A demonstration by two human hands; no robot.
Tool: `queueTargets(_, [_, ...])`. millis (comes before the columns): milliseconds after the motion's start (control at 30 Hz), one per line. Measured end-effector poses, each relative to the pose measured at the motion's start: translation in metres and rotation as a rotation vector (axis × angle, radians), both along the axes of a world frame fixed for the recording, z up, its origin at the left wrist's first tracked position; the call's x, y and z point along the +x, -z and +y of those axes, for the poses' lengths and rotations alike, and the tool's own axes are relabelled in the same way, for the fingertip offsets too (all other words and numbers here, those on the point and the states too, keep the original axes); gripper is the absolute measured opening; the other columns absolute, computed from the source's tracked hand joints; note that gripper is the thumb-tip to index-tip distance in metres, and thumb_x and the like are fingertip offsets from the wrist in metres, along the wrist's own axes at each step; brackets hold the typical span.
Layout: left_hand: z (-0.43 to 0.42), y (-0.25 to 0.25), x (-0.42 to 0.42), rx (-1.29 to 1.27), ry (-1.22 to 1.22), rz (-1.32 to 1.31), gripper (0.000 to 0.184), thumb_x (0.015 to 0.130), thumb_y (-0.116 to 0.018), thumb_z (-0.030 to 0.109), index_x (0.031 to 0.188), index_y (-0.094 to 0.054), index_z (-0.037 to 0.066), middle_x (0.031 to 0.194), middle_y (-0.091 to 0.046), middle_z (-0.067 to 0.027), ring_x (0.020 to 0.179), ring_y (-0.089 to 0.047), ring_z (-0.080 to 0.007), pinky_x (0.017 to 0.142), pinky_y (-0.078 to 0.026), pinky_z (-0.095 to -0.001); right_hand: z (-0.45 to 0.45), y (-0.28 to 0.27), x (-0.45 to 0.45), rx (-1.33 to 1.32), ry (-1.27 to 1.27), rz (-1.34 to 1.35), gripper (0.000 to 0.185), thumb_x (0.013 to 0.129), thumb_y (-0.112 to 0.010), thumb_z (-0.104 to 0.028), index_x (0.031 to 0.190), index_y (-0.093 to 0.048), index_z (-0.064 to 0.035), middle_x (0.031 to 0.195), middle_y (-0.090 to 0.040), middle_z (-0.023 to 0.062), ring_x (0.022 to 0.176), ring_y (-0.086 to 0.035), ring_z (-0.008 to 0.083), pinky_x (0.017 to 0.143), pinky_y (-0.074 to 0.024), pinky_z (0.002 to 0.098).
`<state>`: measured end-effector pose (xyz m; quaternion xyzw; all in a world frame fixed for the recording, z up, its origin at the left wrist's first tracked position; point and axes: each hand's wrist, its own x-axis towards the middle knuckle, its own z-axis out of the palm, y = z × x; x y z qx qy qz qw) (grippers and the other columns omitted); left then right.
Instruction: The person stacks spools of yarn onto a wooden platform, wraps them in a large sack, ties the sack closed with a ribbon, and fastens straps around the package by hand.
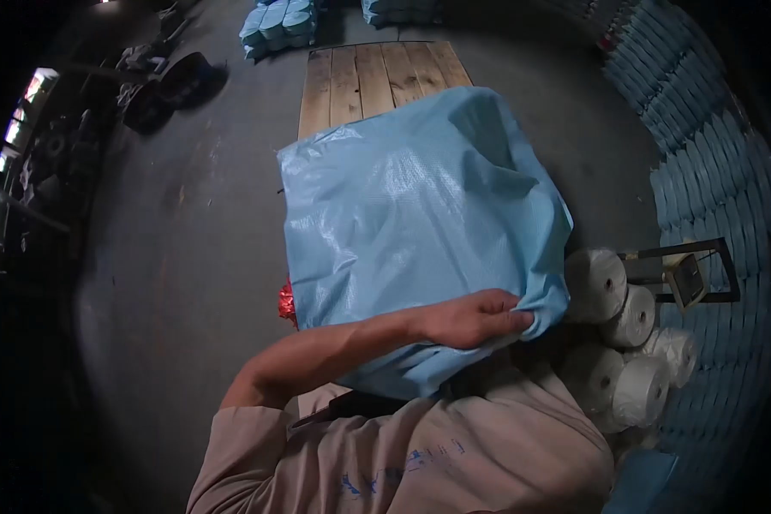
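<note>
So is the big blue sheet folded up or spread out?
Mostly spread out: the sheet looks wide, with one part bunched in the left hand.

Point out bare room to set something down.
The wooden table shows bare boards beyond the blue sheet; open floor lies between sheet and far-left clutter. The right is crowded: white rolls, blue stacks.

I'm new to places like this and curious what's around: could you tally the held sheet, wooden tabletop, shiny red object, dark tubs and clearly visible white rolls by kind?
Blue sheet, in the left hand: 1
Wooden tabletop: 1
Shiny red object: 1
Dark tubs: 2
Clearly visible white rolls: 5
Total: 10
</note>
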<state>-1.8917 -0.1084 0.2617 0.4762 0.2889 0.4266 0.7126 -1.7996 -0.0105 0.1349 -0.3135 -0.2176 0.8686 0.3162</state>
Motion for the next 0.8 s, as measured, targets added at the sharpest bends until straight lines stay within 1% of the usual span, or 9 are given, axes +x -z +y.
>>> queueTargets(167, [-0.043,0.092,0.017,-0.367,0.146,-0.135,0.067,0.086,-0.088,0.046,0.127,-0.064,-0.002,0.102,-0.065,-0.0053,0.098,-0.06,-0.0149,0.086,-0.049,-0.0324,-0.025,0.03,0.032,0.318,-0.206,-0.428,0.055,0.1,-0.067,-0.037,0.142,-0.059,-0.0022,0.133,-0.067,0.0155,0.123,-0.063,0.0261,0.105,-0.0494,0.0377])
queueTargets(200, [-0.049,0.095,0.001,-0.29,0.05,0.319,0.068,0.084,-0.091,0.036,0.131,-0.061,-0.003,0.103,-0.068,-0.0085,0.098,-0.064,-0.0175,0.089,-0.051,-0.035,-0.039,0.034,0.053,0.409,-0.3,-0.535,0.053,0.1,-0.067,-0.037,0.14,-0.06,-0.002,0.131,-0.068,0.0152,0.121,-0.064,0.0254,0.104,-0.0501,0.037])
queueTargets(267, [-0.046,0.084,-0.018,-0.801,-0.319,-0.376,0.051,0.091,-0.081,0.022,0.131,-0.061,-0.002,0.111,-0.073,-0.0107,0.094,-0.069,-0.0207,0.085,-0.056,-0.0351,-0.061,0.035,0.104,0.592,-0.546,-0.713,0.05,0.1,-0.068,-0.035,0.137,-0.063,-0.0016,0.128,-0.07,0.0146,0.118,-0.066,0.0239,0.102,-0.0516,0.0355])
queueTargets(300, [-0.061,0.187,-0.034,-0.643,-0.361,-0.051,0.033,0.096,-0.076,0.021,0.122,-0.067,0.003,0.1,-0.074,-0.006,0.084,-0.07,-0.0216,0.076,-0.055,-0.0346,-0.069,0.033,0.139,0.655,-0.744,-0.797,0.049,0.1,-0.069,-0.035,0.136,-0.064,-0.0014,0.126,-0.071,0.0143,0.116,-0.067,0.0232,0.1,-0.0523,0.0348])
queueTargets(400, [-0.057,0.205,-0.059,-0.138,-0.222,0.887,0.031,0.093,-0.075,0.029,0.092,-0.071,-0.002,0.07,-0.066,-0.0161,0.065,-0.064,-0.0269,0.062,-0.047,-0.0466,-0.046,0.028,0.28,0.619,-1.337,-1.015,0.045,0.1,-0.07,-0.033,0.131,-0.068,-0.0007,0.12,-0.075,0.0134,0.112,-0.069,0.021,0.097,-0.0545,0.0325])
queueTargets(467, [-0.067,0.26,-0.086,-0.044,-0.124,1.248,0.031,0.094,-0.07,0.025,0.093,-0.067,-0.006,0.071,-0.061,-0.0224,0.063,-0.058,-0.0303,0.063,-0.047,-0.0492,-0.019,0.031,0.435,0.483,-0.631,-1.341,0.049,0.09,-0.082,-0.031,0.128,-0.069,-0.0015,0.095,-0.078,0.0113,0.085,-0.073,0.0221,0.075,-0.0577,0.0377])
queueTargets(567, [-0.038,0.242,-0.112,-0.013,-0.196,1.173,0.027,0.094,-0.062,0.021,0.098,-0.066,-0.005,0.078,-0.064,-0.0211,0.069,-0.061,-0.0293,0.066,-0.049,-0.0495,0.036,-0.046,0.582,0.964,0.224,-2.577,0.077,0.081,-0.085,-0.036,0.141,-0.056,0.002,0.123,-0.064,0.0275,0.118,-0.058,0.0474,0.105,-0.0477,0.0535])
queueTargets(733, [0.006,0.244,-0.245,-0.314,-0.473,0.757,0.023,0.095,-0.064,0.021,0.11,-0.069,0.004,0.095,-0.067,-0.0015,0.084,-0.061,-0.0159,0.073,-0.048,-0.0336,0.083,-0.098,0.658,0.519,-0.293,-2.337,0.105,0.077,-0.084,-0.054,0.157,-0.042,-0.0003,0.147,-0.057,0.0268,0.137,-0.053,0.0437,0.114,-0.0437,0.0508])
queueTargets(800, [0.049,0.111,-0.146,-0.281,-0.678,0.708,0.032,0.092,-0.073,0.021,0.118,-0.069,0.002,0.098,-0.068,-0.0014,0.087,-0.061,-0.0151,0.077,-0.048,-0.031,0.102,-0.071,0.688,0.527,-0.244,-2.248,0.109,0.077,-0.082,-0.059,0.158,-0.04,-0.0006,0.153,-0.053,0.026,0.141,-0.051,0.0425,0.116,-0.0414,0.0504])
